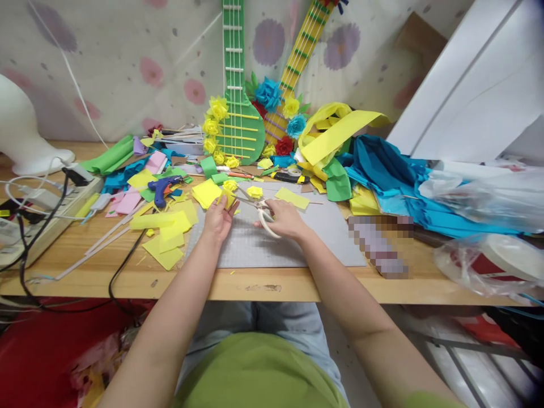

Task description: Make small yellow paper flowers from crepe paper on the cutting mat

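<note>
Over the grey cutting mat (289, 249), my left hand (219, 220) pinches a small piece of yellow paper (228, 199). My right hand (285, 218) is closed round white-handled scissors (267, 222), whose blades point left toward the yellow piece. Whether the blades touch the paper is too small to tell. Just beyond my hands lie a small yellow paper flower (255, 192) and a yellow strip (292, 198). A stack of yellow squares (206, 194) is beside my left fingers.
A blue glue gun (161, 190) and yellow paper scraps (166, 226) lie left. Behind stand green (244, 127) and yellow (304, 45) paper instruments with flowers. Blue paper (395, 175) is piled right; a power strip (55, 218) with cables is far left.
</note>
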